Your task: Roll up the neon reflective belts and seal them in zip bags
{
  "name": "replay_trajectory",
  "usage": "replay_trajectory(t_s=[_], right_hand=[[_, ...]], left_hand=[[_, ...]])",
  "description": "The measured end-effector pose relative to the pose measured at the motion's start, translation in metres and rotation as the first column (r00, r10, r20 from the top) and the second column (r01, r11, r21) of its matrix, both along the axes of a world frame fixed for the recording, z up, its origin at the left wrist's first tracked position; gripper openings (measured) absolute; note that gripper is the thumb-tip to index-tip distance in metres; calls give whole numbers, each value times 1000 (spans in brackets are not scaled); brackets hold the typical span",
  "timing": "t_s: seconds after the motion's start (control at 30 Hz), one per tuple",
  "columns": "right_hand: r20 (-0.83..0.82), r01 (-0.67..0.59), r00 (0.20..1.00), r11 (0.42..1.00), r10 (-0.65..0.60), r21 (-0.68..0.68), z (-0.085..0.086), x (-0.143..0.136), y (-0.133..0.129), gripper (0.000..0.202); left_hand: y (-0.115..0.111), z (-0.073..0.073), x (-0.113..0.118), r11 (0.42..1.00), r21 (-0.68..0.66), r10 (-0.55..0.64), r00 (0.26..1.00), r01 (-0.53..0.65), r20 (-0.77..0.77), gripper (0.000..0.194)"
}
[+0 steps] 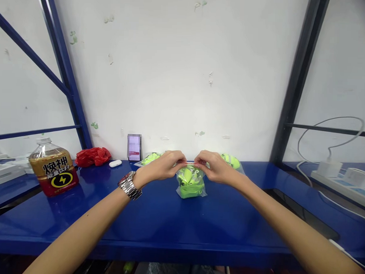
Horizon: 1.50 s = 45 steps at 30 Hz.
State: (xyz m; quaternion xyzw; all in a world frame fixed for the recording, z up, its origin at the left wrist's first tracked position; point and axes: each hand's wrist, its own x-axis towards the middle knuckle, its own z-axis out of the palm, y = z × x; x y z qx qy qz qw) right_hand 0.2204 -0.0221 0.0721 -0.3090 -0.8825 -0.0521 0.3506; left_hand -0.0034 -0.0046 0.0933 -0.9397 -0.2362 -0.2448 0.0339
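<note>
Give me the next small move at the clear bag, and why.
Probably press along the top edge of the clear bag: the left hand and right hand pinch that edge at separate spots, and the green contents sit below it.

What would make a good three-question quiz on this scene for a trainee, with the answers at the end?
1. True or false: the left arm wears a watch.
2. Choose one: what do the left hand and the right hand hold between them? A) the phone B) the middle clear bag C) the red plastic bag
3. Fill in: the drink bottle has a ___ cap.

Key: 1. True. 2. B. 3. White.
</note>
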Motion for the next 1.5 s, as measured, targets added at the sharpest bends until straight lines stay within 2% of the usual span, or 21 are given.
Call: replay_trajectory(t_s=[0.3,0.6,0.73,0.87,0.93,1.03,1.17,1.3,1.4,1.5], right_hand=[[-20,1,1000,999,-2,-34,1,1,-1,6],[-1,35,999,998,-35,56,-2,-5,-4,11],[-24,119,993,989,-118,92,-6,-10,-1,15],[-77,266,964,950,-256,163,-12,-17,4,18],[-89,300,954,935,-288,188,-14,-20,5,18],[-124,304,951,935,-285,182,-16,-23,5,16],[-148,266,958,951,-244,158,-19,-26,4,18],[-160,217,967,971,-200,97,-22,-22,1,14],[-174,253,955,966,-241,49,-22,-15,0,12],[-139,315,943,946,-303,80,-21,-12,1,15]], left_hand=[[0,-1,1,1000,26,4,1000,-4,-13,15],[-2,-2,5,998,65,8,999,-6,-37,12],[-5,-2,8,995,94,24,999,-20,-48,10],[-12,2,15,991,134,21,997,-11,-74,12],[-14,4,19,987,158,39,993,-22,-109,15],[-14,0,24,956,280,145,971,-88,-191,11],[-10,-13,30,861,486,297,926,-153,-235,23],[-5,-23,32,819,526,373,909,-229,-185,24],[-4,-22,30,838,491,358,918,-236,-170,23],[-8,-16,26,886,427,272,949,-181,-162,23]])
